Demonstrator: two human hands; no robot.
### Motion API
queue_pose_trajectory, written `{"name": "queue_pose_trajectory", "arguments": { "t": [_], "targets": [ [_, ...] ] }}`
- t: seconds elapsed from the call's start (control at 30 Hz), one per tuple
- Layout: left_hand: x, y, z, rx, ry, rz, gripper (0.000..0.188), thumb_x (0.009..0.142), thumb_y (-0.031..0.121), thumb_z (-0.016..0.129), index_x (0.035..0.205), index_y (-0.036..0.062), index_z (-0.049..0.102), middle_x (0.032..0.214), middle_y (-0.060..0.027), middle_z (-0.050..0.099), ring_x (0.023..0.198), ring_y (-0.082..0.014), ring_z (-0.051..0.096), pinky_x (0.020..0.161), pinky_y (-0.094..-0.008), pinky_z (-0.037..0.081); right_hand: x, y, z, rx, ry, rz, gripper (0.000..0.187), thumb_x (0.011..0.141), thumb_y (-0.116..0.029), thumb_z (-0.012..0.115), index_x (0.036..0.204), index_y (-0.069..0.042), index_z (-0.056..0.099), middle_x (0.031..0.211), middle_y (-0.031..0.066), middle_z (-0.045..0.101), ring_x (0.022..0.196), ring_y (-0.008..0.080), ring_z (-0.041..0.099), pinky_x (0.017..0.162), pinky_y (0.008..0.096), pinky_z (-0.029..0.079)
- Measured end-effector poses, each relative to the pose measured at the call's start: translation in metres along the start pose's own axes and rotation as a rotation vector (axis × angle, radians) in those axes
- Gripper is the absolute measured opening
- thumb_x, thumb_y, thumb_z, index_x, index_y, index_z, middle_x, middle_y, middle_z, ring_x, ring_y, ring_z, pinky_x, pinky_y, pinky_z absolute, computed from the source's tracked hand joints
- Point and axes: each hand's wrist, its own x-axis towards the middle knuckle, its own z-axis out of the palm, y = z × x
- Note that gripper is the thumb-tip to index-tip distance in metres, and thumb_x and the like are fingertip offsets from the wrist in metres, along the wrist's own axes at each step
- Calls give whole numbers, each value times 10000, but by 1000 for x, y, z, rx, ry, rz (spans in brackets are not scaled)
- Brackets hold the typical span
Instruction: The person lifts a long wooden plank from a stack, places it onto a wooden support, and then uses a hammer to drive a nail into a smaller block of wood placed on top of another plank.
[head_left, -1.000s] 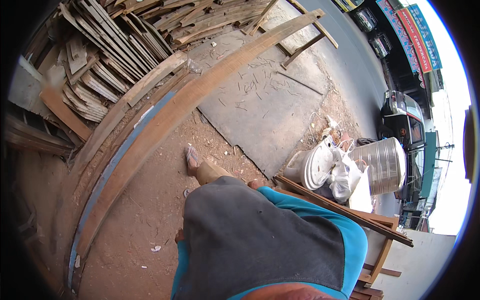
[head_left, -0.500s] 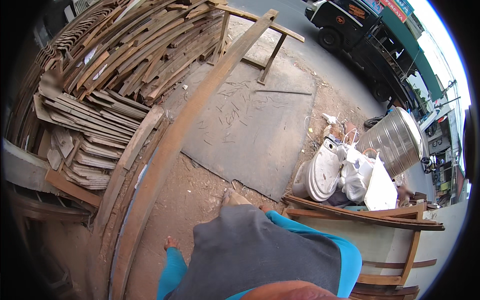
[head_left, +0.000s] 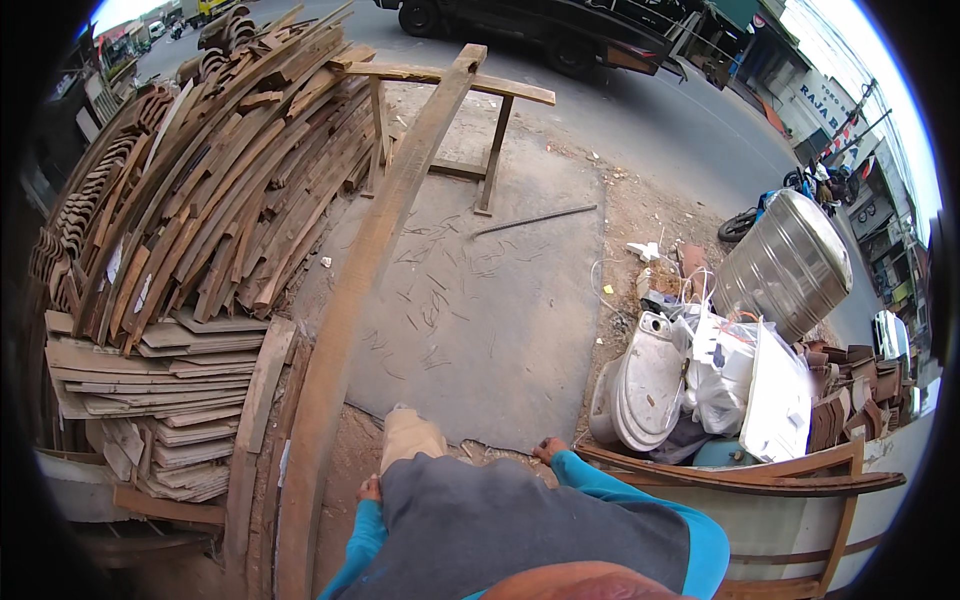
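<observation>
Long Wooden Beam (head_left: 345, 320) Lies on Trestle (head_left: 520, 91), Both Hands Apart from It

The beam has its far end over the top bar of the trestle; its near end runs down past the left hand (head_left: 370, 489), toward the lower edge of the view. As I judge, the laying on the trestle is done. I see no tool on the beam, and what is left I cannot tell from here.

The left hand is just beside the beam, on its right side. The right hand (head_left: 547, 450) is farther from it, near the edge of the grey sheet (head_left: 520, 340). Both hands appear empty; whether their fingers are apart or together, I cannot tell.

On the sheet lie a dark rod (head_left: 535, 220) and thin scattered pieces. To the left is a big pile of timber (head_left: 240, 170); to the right, white bags (head_left: 720, 380) and a metal tank (head_left: 785, 265).
</observation>
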Motion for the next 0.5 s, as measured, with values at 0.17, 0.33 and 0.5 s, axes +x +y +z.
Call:
{"name": "queue_pose_trajectory", "arguments": {
  "t": [0.17,0.33,0.5],
  "targets": [
    [-9,98,-9,-88,-142,-164,597,957,424,556,1357,-17,507,1278,-201,608,1118,-332,613,948,-441,483,48,-39,-16,229,79,74,491,829,-463,670,1019,-11,697,890,183,720,855,294,696,803,405,533],
    [138,118,-1,623,-247,-243,656,931,527,533,1313,-6,565,1324,-234,566,1163,-360,588,989,-451,451,59,-129,-83,413,185,51,480,818,-432,690,1026,1,697,974,222,703,941,332,674,839,417,517],
    [245,261,54,-71,-191,-20,320,936,414,619,910,97,588,710,-47,584,608,-178,567,514,-341,445,120,-139,-145,648,509,111,449,820,-357,701,1007,50,689,930,194,706,817,240,679,766,365,536]
  ]
}}
